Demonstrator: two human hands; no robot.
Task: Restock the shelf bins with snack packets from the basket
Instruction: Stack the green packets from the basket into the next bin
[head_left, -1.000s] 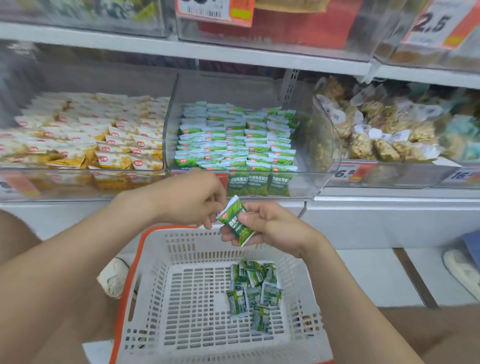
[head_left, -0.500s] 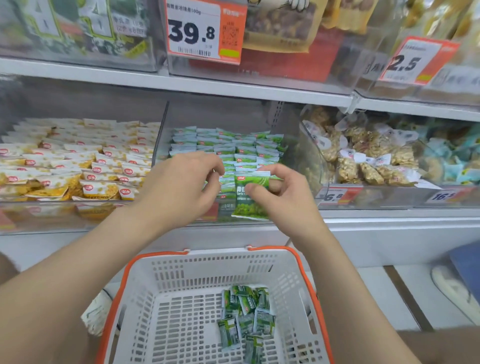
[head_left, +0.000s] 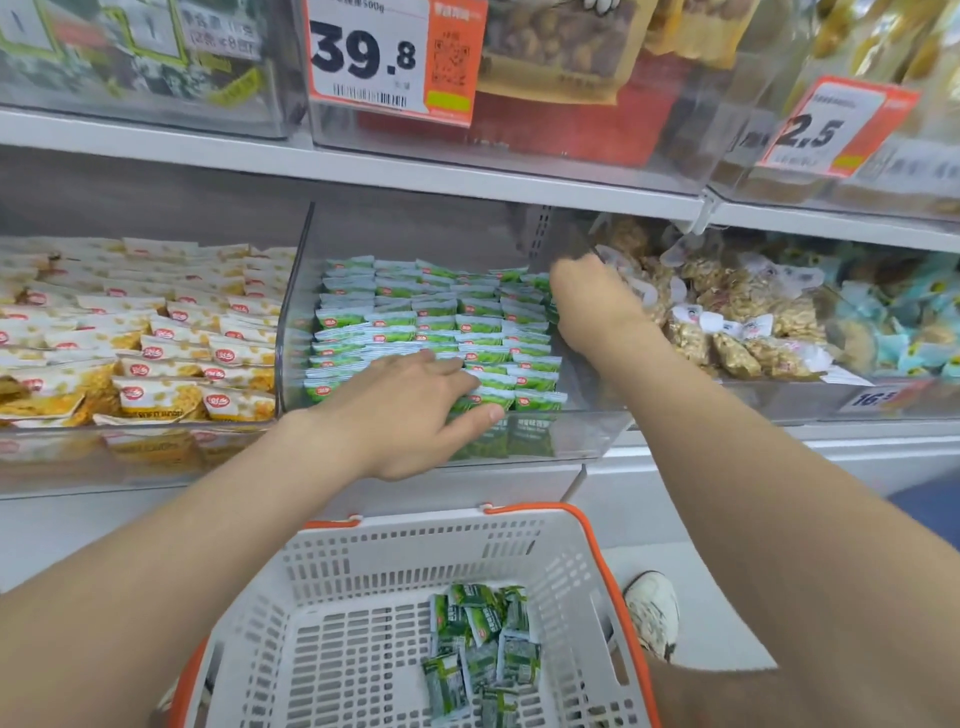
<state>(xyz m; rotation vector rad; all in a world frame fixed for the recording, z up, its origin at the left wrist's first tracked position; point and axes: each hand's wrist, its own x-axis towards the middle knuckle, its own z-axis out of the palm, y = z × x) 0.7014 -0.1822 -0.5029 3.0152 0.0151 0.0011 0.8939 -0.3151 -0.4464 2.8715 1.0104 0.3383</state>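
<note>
A shop aisle: shelf bins (head_left: 291, 332) of snack packets (head_left: 431, 322), price tags (head_left: 395, 57), shopping basket (head_left: 405, 561).

Small green-and-white snack packets (head_left: 431, 325), each with a tiny red spot, in rows in the clear plastic bin (head_left: 582, 436). More green-and-white loose packets (head_left: 483, 644) in the white holey plastic basket (head_left: 363, 587) with an orange rim. Yellow-and-white packets with round red marks (head_left: 156, 364) on the left. Orange-and-white price tags with black numbers (head_left: 363, 52) up top.

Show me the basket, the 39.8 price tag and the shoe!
basket (head_left: 415, 522): head view, back rim.
39.8 price tag (head_left: 363, 52): head view, its number.
shoe (head_left: 652, 608): head view, its top.
</note>
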